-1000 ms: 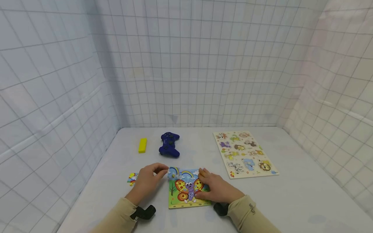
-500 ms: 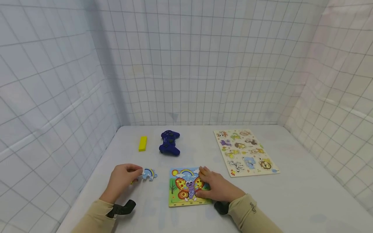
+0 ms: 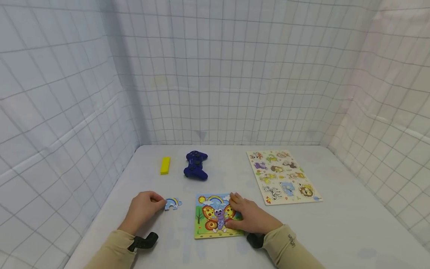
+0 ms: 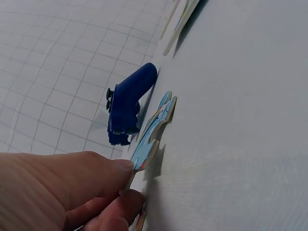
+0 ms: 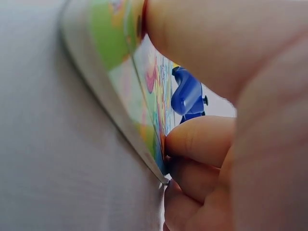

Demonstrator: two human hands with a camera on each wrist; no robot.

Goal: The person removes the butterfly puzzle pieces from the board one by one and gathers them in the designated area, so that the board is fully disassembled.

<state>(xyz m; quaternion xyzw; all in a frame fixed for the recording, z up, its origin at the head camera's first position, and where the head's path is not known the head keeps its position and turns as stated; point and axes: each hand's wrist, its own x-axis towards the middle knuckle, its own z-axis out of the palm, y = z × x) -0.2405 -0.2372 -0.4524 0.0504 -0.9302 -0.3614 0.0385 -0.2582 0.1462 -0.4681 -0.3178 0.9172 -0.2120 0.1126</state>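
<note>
My left hand (image 3: 142,209) pinches a light-blue jigsaw puzzle piece (image 3: 172,203) with a rainbow on it, left of the puzzle board. In the left wrist view, thumb and fingertips hold the piece (image 4: 153,132) by one end, tilted and low over the table. A strip of another piece (image 4: 140,221) shows beneath those fingers. My right hand (image 3: 253,216) rests on the right side of the butterfly puzzle board (image 3: 205,234), thumb on the picture. Its other fingertips touch the board near the edge and corner in the right wrist view. The hand covers the board's right part.
A dark-blue game controller (image 3: 196,165) lies behind the puzzle, with a yellow block (image 3: 165,165) to its left. Farther right lies a large animal peg puzzle board (image 3: 280,177). Gridded white cloth walls (image 3: 218,74) enclose the table (image 3: 336,231) at the back and sides.
My left hand has moved left, carrying the rainbow piece away from the board's upper-left corner, then lowered it slightly. The loose colourful piece at left is now hidden by that hand. The right hand stays put.
</note>
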